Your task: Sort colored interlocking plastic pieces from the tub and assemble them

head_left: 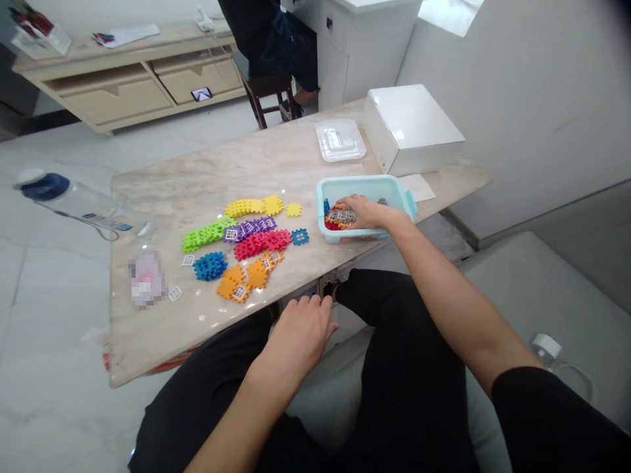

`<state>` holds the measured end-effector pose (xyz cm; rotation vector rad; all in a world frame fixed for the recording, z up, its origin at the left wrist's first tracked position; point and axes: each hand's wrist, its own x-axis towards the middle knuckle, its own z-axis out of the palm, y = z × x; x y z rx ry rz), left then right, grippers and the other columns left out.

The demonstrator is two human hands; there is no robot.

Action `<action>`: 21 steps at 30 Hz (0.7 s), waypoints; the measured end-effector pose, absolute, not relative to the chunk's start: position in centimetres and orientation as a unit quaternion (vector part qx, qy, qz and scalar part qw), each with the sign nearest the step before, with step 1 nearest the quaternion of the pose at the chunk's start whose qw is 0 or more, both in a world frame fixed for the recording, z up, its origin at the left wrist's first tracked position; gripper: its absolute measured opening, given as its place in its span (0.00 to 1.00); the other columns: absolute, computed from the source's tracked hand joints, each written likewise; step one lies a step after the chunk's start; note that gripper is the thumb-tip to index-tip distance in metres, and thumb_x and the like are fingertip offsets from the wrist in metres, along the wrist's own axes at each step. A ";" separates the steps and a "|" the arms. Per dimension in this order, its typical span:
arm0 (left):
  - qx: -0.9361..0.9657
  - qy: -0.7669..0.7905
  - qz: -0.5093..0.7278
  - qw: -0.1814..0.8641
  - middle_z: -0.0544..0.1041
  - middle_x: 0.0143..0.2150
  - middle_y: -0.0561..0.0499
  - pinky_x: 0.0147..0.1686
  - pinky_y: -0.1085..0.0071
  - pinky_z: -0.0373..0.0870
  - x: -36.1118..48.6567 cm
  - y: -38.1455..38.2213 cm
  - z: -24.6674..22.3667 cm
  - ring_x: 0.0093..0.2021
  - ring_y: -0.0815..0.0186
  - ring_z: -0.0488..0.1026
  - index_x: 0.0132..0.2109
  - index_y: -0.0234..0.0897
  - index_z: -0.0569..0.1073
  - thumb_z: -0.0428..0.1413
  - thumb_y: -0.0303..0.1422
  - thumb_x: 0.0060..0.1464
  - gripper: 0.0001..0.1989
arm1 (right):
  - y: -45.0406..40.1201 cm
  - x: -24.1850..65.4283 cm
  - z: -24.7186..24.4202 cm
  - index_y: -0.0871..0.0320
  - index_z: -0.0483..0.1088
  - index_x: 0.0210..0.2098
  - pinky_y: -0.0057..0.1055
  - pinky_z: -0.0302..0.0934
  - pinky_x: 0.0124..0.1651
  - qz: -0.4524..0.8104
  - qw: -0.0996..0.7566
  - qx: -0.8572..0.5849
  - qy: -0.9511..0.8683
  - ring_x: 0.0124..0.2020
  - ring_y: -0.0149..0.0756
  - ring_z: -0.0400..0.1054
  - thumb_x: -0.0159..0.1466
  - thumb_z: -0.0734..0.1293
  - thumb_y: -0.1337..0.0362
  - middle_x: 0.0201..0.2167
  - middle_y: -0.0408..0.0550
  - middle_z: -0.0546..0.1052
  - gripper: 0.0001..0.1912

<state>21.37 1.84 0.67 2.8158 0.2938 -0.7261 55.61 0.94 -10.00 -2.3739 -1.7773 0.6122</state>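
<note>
My right hand (363, 211) reaches into a light blue plastic bin (389, 187), over red, orange, blue and grey pieces (340, 217); its fingertips are too small to tell if they grip one. Near the table's front edge, my left hand (304, 325) hangs above my lap with its fingers spread and nothing in it. Left of the bin lie overlapping rows of toothed tiles: yellow (246, 208), green (210, 233), purple (249, 230), red (261, 244), blue (210, 266) and orange (257, 272). A single blue frame tile (300, 236) lies beside the red row.
A clear lid (341, 140) and a white box (417, 125) stand behind the bin on the marble table (162, 177). A water bottle (93, 207) is at the left edge. A person (280, 39) sits beyond the table.
</note>
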 end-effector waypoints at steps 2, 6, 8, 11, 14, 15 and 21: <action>0.958 0.100 -0.248 0.106 0.83 0.53 0.37 0.52 0.53 0.77 21.5 1.9 0.7 0.54 0.45 0.81 0.65 0.32 0.75 0.55 0.38 0.74 0.20 | 1.6 55.0 -10.2 0.52 0.62 0.75 0.46 0.59 0.72 0.212 0.028 -0.778 -0.591 0.68 0.58 0.66 0.62 0.80 0.50 0.67 0.60 0.69 0.47; 0.958 0.092 -0.248 0.111 0.82 0.56 0.37 0.54 0.52 0.77 21.7 1.9 0.9 0.56 0.45 0.80 0.67 0.32 0.73 0.55 0.38 0.74 0.22 | 2.1 54.7 -10.4 0.52 0.65 0.73 0.42 0.62 0.68 0.211 0.021 -0.784 -0.583 0.63 0.56 0.71 0.63 0.79 0.53 0.67 0.60 0.70 0.43; 0.959 0.087 -0.244 0.118 0.82 0.57 0.37 0.54 0.53 0.76 21.6 1.8 0.9 0.57 0.46 0.80 0.68 0.31 0.73 0.55 0.38 0.75 0.22 | 2.0 55.1 -10.2 0.55 0.69 0.70 0.38 0.63 0.66 0.213 0.053 -0.783 -0.581 0.61 0.52 0.74 0.65 0.77 0.57 0.64 0.59 0.74 0.36; 0.960 0.086 -0.236 0.123 0.82 0.57 0.37 0.54 0.52 0.76 21.5 1.8 0.9 0.57 0.45 0.80 0.67 0.32 0.73 0.55 0.38 0.74 0.21 | 1.8 55.6 -10.0 0.59 0.74 0.65 0.36 0.65 0.64 0.206 0.081 -0.792 -0.569 0.60 0.51 0.74 0.65 0.78 0.58 0.61 0.59 0.78 0.30; 0.961 0.089 -0.233 0.120 0.82 0.56 0.36 0.52 0.53 0.76 21.4 1.9 0.8 0.55 0.45 0.81 0.67 0.31 0.74 0.55 0.38 0.74 0.21 | 1.9 55.8 -10.0 0.60 0.77 0.62 0.36 0.66 0.62 0.190 0.086 -0.800 -0.562 0.60 0.51 0.75 0.69 0.75 0.58 0.60 0.58 0.81 0.24; 0.961 0.089 -0.234 0.119 0.82 0.56 0.36 0.52 0.53 0.76 21.4 1.9 0.7 0.55 0.45 0.81 0.67 0.31 0.74 0.55 0.38 0.74 0.22 | 1.9 55.8 -10.0 0.59 0.78 0.62 0.36 0.66 0.61 0.185 0.091 -0.804 -0.557 0.59 0.51 0.75 0.71 0.73 0.58 0.59 0.58 0.82 0.22; 0.963 0.087 -0.228 0.116 0.82 0.56 0.36 0.52 0.54 0.76 21.5 2.0 0.7 0.56 0.46 0.81 0.67 0.31 0.74 0.55 0.39 0.75 0.22 | 1.5 56.0 -9.8 0.58 0.83 0.51 0.34 0.64 0.49 0.145 0.114 -0.841 -0.509 0.48 0.48 0.77 0.76 0.66 0.56 0.47 0.56 0.85 0.16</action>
